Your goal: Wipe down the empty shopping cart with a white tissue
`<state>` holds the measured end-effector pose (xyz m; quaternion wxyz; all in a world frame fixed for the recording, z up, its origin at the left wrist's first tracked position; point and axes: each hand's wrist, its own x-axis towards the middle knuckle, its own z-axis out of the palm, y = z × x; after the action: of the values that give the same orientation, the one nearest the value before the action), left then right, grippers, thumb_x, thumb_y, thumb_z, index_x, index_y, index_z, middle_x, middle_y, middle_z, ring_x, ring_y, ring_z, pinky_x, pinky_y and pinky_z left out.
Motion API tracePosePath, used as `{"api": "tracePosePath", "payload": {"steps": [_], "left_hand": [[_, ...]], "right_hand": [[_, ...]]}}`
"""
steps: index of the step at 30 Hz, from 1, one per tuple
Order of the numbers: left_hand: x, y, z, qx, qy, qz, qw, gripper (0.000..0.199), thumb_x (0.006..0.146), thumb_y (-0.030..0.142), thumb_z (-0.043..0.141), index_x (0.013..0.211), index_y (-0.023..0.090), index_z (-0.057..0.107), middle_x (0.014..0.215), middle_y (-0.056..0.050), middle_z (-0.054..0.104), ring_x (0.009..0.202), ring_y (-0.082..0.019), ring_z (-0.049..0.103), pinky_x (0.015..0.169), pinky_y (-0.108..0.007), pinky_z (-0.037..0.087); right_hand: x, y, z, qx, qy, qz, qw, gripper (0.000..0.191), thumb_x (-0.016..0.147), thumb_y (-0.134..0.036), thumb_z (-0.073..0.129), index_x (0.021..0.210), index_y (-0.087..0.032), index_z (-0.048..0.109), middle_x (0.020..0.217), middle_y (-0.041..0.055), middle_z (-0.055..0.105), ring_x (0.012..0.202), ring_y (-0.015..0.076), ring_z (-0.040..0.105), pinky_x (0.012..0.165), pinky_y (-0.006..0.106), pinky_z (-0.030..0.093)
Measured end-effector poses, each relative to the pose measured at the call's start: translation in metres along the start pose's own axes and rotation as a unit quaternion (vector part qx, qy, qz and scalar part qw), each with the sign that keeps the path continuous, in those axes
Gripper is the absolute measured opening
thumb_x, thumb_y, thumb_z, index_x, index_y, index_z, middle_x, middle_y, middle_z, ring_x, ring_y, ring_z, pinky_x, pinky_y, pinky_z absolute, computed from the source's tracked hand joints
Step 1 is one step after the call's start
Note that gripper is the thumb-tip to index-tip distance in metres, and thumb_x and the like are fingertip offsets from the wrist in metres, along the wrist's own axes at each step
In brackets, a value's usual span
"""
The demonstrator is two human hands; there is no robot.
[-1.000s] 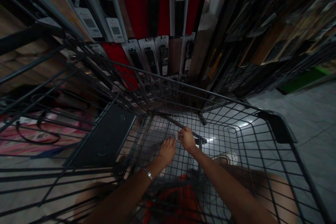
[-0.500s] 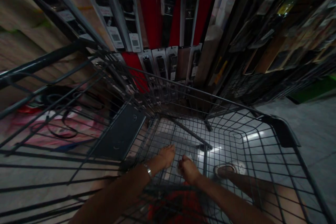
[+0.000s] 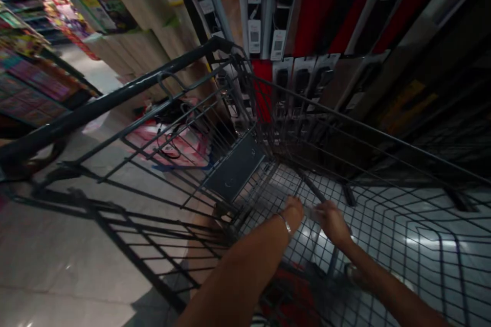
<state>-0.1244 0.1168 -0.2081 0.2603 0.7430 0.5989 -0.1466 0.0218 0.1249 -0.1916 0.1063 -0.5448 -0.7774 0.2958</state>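
Note:
Both of my hands reach down inside a grey wire shopping cart (image 3: 368,209). My left hand (image 3: 294,210), with a silver bracelet at the wrist, is closed, its fingertips turned away from view. Close on its right, my right hand (image 3: 332,220) has its fingers pinched on a small pale, see-through thing (image 3: 312,213) that lies between the two hands. What that thing is cannot be made out. Under the hands is the cart's wire floor. A grey panel (image 3: 233,166) is at the cart's left end.
Packaged goods (image 3: 303,79) hang on a red-backed rack beyond the cart. The cart's handle bar (image 3: 103,94) crosses the left side. Pink bags (image 3: 180,143) lie behind the wires. Shelves (image 3: 34,82) stand far left. Something red (image 3: 289,294) is low in front.
The view has swung left, showing more aisle and shelving. My hands have come closer together, and my left hand's fingers, stretched before, are now closed.

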Motion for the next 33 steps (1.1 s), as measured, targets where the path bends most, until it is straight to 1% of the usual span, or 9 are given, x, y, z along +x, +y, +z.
{"api": "tracePosePath", "payload": {"steps": [3,6,11,14,17,23,27,30,33], "left_hand": [[-0.002,-0.002,0.009,-0.014,0.001,0.0,1.0,0.06,0.075,0.023,0.048,0.134,0.026,0.043,0.135,-0.008,0.05,0.123,-0.028,0.044,0.092,-0.047,0.034],[-0.005,-0.005,0.016,-0.034,0.015,0.01,0.999,0.061,0.074,0.02,0.048,0.134,0.028,0.042,0.14,-0.005,0.045,0.128,-0.026,0.038,0.095,-0.046,0.033],[-0.007,-0.013,0.019,-0.053,0.006,0.039,0.998,0.057,0.074,0.024,0.052,0.13,0.03,0.048,0.143,-0.003,0.042,0.132,-0.026,0.034,0.094,-0.045,0.035],[-0.01,-0.017,0.018,-0.066,0.007,0.041,0.997,0.059,0.072,0.024,0.055,0.13,0.033,0.047,0.144,0.0,0.04,0.133,-0.027,0.032,0.094,-0.047,0.035],[-0.014,-0.018,0.017,-0.073,0.015,0.041,0.996,0.06,0.071,0.02,0.056,0.129,0.035,0.048,0.146,0.002,0.037,0.134,-0.026,0.03,0.097,-0.045,0.033],[-0.023,-0.02,0.012,-0.02,0.015,0.088,0.996,0.062,0.067,0.006,0.057,0.127,0.018,0.051,0.15,-0.007,0.026,0.136,-0.026,0.027,0.106,-0.042,0.03],[-0.03,-0.022,0.001,-0.024,0.01,0.107,0.994,0.07,0.063,0.005,0.06,0.131,0.011,0.046,0.149,-0.013,0.028,0.135,-0.027,0.028,0.105,-0.04,0.032],[-0.035,-0.023,-0.012,-0.032,0.022,0.117,0.992,0.069,0.065,0.004,0.059,0.132,0.01,0.043,0.145,-0.013,0.036,0.132,-0.026,0.033,0.102,-0.038,0.035],[-0.037,-0.022,-0.022,-0.051,0.059,0.106,0.991,0.061,0.071,0.0,0.05,0.129,0.018,0.045,0.136,-0.007,0.049,0.123,-0.022,0.042,0.098,-0.036,0.037]], "right_hand": [[0.024,0.004,-0.006,-0.013,0.076,0.016,0.997,0.029,0.077,-0.015,0.044,0.101,-0.01,0.06,0.101,0.0143,0.055,0.087,0.0223,0.058,0.085,0.035,0.045],[0.039,0.004,-0.003,-0.024,0.082,0.036,0.996,0.027,0.077,-0.016,0.045,0.098,-0.01,0.061,0.099,0.0149,0.055,0.085,0.0218,0.058,0.085,0.036,0.045],[0.031,-0.007,0.014,-0.033,0.035,0.074,0.996,0.021,0.077,-0.016,0.047,0.087,-0.012,0.064,0.094,0.013,0.059,0.078,0.0197,0.058,0.08,0.032,0.046],[0.014,-0.017,0.022,-0.02,-0.001,0.05,0.999,0.019,0.076,-0.014,0.048,0.083,-0.015,0.066,0.09,0.0113,0.062,0.081,0.0206,0.059,0.08,0.031,0.046],[-0.01,-0.026,0.03,-0.013,-0.065,0.022,0.998,0.021,0.074,-0.009,0.047,0.078,-0.016,0.066,0.088,0.0103,0.062,0.082,0.0209,0.06,0.078,0.03,0.046],[-0.058,-0.041,0.046,0.029,-0.169,0.008,0.985,0.024,0.074,-0.006,0.046,0.081,-0.016,0.066,0.093,0.0111,0.061,0.083,0.0191,0.061,0.075,0.026,0.046],[-0.057,-0.043,0.04,0.023,-0.222,0.007,0.975,0.026,0.07,-0.005,0.048,0.082,-0.016,0.068,0.094,0.0102,0.063,0.086,0.0192,0.062,0.077,0.027,0.046],[-0.04,-0.036,0.023,0.033,-0.182,0.001,0.983,0.026,0.067,-0.004,0.048,0.08,-0.015,0.068,0.09,0.0093,0.063,0.087,0.0197,0.061,0.079,0.027,0.046],[-0.015,-0.022,0.003,0.039,-0.059,0.01,0.997,0.022,0.071,-0.009,0.048,0.083,-0.013,0.066,0.09,0.0103,0.06,0.086,0.0206,0.059,0.081,0.029,0.046]]}}
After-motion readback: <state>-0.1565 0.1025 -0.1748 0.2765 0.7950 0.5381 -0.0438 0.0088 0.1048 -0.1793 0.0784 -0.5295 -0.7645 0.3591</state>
